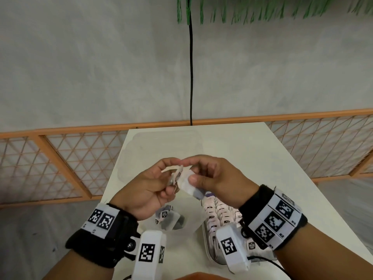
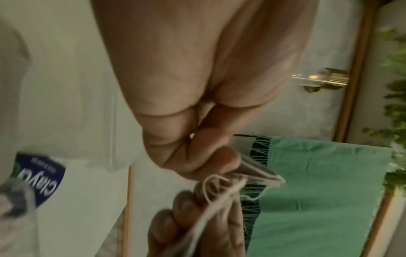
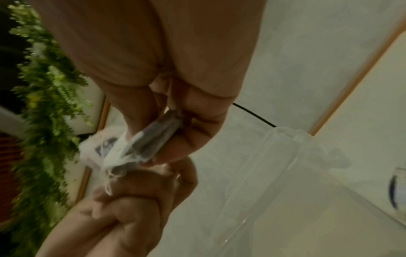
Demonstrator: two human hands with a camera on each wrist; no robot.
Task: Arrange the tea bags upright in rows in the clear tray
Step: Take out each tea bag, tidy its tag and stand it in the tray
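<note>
Both hands are raised over the white table (image 1: 252,158) and meet on one tea bag. My right hand (image 1: 190,170) pinches the white tea bag (image 1: 188,184) with dark contents, also close up in the right wrist view (image 3: 151,139). My left hand (image 1: 174,168) pinches the paper tags (image 2: 259,172) and the loose white string (image 2: 219,193) beside that bag. The clear tray (image 1: 210,253) lies below my right wrist, with several tea bags (image 1: 220,215) standing upright in rows; the wrist hides part of it.
A crumpled clear plastic wrapper (image 1: 187,221) holding loose tea bags (image 1: 168,217) lies under my left hand. A faint clear lid or container (image 1: 161,142) sits at the table's far left. An orange lattice fence (image 1: 60,162) and a black cable (image 1: 191,77) stand behind the table.
</note>
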